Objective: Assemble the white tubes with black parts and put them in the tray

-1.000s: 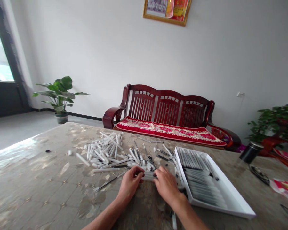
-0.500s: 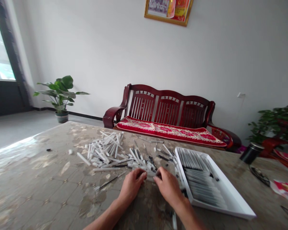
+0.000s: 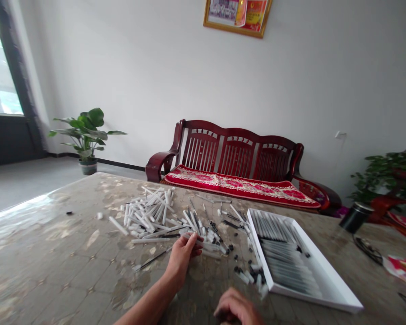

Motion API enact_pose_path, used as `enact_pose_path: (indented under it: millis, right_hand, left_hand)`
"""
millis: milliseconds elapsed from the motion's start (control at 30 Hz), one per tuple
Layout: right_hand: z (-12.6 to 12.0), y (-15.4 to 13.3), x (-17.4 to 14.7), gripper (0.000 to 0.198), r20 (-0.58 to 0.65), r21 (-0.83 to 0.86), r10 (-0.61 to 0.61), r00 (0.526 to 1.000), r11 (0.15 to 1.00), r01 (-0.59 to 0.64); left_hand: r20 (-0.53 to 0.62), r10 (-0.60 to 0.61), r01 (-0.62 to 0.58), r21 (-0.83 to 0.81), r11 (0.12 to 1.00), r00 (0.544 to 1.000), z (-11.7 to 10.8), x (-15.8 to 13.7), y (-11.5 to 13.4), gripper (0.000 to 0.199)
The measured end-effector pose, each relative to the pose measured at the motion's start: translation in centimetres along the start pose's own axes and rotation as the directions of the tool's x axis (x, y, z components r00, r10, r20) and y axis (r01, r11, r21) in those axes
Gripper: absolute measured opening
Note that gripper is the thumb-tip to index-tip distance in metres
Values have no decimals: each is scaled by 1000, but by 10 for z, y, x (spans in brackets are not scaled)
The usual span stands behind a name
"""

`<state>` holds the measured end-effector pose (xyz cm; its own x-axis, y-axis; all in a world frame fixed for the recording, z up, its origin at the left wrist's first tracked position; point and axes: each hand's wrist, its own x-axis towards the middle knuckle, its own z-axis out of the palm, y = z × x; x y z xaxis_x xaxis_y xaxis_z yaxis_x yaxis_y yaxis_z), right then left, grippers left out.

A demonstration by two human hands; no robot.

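Over the near edge of the pile, my left hand [image 3: 186, 250] is closed, thumb against fingers, on a translucent pen barrel [image 3: 209, 246] that sticks out to the right. Down at the bottom edge of the view is my right hand [image 3: 238, 307], blurred, its fingers curled inward; whatever they hold is hidden. White pen tubes [image 3: 149, 212] lie heaped beyond my left hand. Small black pen parts [image 3: 230, 247] are scattered to its right, with short clear caps [image 3: 248, 276] closer to the box. A white box [image 3: 311, 295] holds rows of pens [image 3: 287, 264].
A dark thin rod [image 3: 155, 258] lies left of my left hand. Toward the right edge stand a black cup [image 3: 356, 216], a cable [image 3: 367, 250] and a red-and-white packet [image 3: 404, 268]. Behind the table [image 3: 71, 253] is a red wooden bench [image 3: 237, 153].
My right hand has moved away from the left, back toward the bottom edge, uncovering the black parts and clear caps. My left hand stays near the pile with the pen barrel now showing.
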<state>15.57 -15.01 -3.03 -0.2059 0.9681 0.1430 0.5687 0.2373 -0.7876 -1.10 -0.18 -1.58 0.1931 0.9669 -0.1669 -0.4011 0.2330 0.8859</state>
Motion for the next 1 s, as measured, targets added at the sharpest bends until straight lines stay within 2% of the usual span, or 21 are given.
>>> enact_pose_path:
  millis: [67, 133, 300, 400, 500, 600, 700, 833, 1000]
  right_hand:
    - [-2, 8, -4, 12, 28, -52, -114, 993, 992, 116]
    - [-8, 12, 1, 14, 19, -142, -159, 987, 977, 160]
    - [-21, 18, 36, 31, -146, -382, -131, 981, 922, 66]
    - [-23, 22, 54, 35, -199, -472, -107, 974, 881, 0]
    - [-26, 20, 66, 34, -274, -582, -59, 960, 805, -117]
    - [-33, 12, 78, 29, -375, -666, 15, 927, 691, -281]
    - [-41, 4, 91, 21, -396, -717, 135, 908, 573, -397]
    - [-50, -7, 108, 26, -312, -774, 292, 904, 473, -420]
    - [-53, -13, 128, 22, -258, -788, 380, 888, 449, -421]
  left_hand:
    - [5, -26, 26, -34, 999, 1000, 1, 1, -2, 56]
    - [11, -37, 37, -58, 998, 999, 2, 0, -4, 56]
    - [4, -35, 35, -76, 997, 999, 2, 0, -4, 53]
    - [2, -39, 39, -95, 995, 999, 1, 1, -4, 52]
    - [2, -58, 58, -134, 989, 998, 1, 3, -5, 48]
    - [9, -96, 96, -215, 972, 995, 1, 4, -6, 41]
    - [34, -119, 123, -267, 956, 992, 1, 3, -7, 35]
    - [56, -93, 104, -253, 962, 994, 1, 2, -7, 32]
    - [50, -86, 96, -234, 968, 995, 0, 2, -7, 35]
